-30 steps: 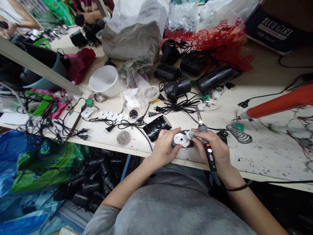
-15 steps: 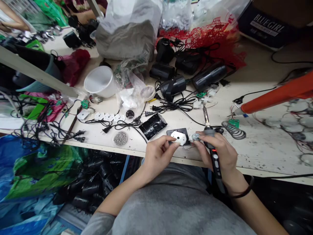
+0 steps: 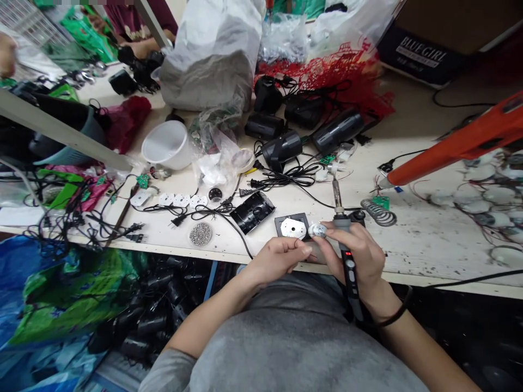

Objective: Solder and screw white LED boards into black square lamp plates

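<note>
My right hand [image 3: 359, 253] is wrapped round a soldering iron [image 3: 350, 272] with a lit red display, its tip pointing away from me. Between the same hand's thumb and finger is a small round pale part [image 3: 317, 230]. My left hand [image 3: 281, 260] is closed in a pinch just left of it, at thin wires [image 3: 311, 256] that run by the fingertips. A white plate [image 3: 292, 228] with a central hole lies on a dark square block [image 3: 281, 220], just beyond my left hand.
An open black housing [image 3: 253, 212], a dish of metal wool [image 3: 200, 234] and white plates [image 3: 182, 201] lie to the left. A coil-spring stand [image 3: 379, 212] and an orange tool [image 3: 449, 144] are on the right. Black cylinders [image 3: 337, 130], cords and a white bowl [image 3: 166, 144] stand behind.
My left hand has let go of the white plate, which now lies on the dark block, and has moved down to the wires. My right hand keeps the iron and round part.
</note>
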Demonstrator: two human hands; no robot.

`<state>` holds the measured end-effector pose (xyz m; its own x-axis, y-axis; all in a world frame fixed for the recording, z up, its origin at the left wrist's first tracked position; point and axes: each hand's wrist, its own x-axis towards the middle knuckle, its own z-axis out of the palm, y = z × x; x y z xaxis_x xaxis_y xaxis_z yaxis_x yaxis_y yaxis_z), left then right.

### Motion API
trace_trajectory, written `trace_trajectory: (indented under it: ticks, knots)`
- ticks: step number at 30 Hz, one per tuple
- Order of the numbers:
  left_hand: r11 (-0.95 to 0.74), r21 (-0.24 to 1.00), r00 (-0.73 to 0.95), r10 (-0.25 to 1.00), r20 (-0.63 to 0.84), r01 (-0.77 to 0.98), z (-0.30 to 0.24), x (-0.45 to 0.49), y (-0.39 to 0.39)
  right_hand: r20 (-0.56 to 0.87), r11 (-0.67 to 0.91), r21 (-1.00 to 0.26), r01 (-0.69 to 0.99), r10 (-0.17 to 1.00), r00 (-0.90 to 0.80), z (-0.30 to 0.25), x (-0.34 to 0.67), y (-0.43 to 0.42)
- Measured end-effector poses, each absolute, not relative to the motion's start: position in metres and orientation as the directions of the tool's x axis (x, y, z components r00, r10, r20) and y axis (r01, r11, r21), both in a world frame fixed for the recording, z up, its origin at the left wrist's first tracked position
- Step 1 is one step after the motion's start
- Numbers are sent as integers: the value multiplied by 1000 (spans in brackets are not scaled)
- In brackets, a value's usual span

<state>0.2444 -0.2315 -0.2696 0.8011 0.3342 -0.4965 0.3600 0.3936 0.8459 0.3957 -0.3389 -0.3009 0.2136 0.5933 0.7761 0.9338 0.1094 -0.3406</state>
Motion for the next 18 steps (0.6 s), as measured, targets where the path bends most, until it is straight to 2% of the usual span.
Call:
trace_trajectory:
  ticks: [2, 5, 7, 10, 15, 18]
  knots:
    - [280, 869, 770, 407, -491, 407, -269, 238, -230, 762, 101, -336, 937, 614, 207, -302, 397, -342]
    - [-39, 893, 748, 564, -350, 447, -264, 228, -225, 728, 95, -341, 935, 656, 198, -309, 398, -350]
    - [-190, 860, 785, 534, -314, 473, -261, 223, -221, 702, 97, -358, 929, 683, 200, -316, 398, -357]
    - [-292, 814, 825, 442, -352, 503, -257, 217, -217, 671, 97, -378, 921, 715, 200, -327, 397, -367]
    - [-452, 776, 862, 454, -225, 440, -258, 220, -214, 627, 115, -374, 920, 763, 159, -329, 392, -369]
    - [-479, 786, 881, 441, -169, 391, -259, 225, -216, 641, 178, -442, 879, 748, 171, -318, 386, -360]
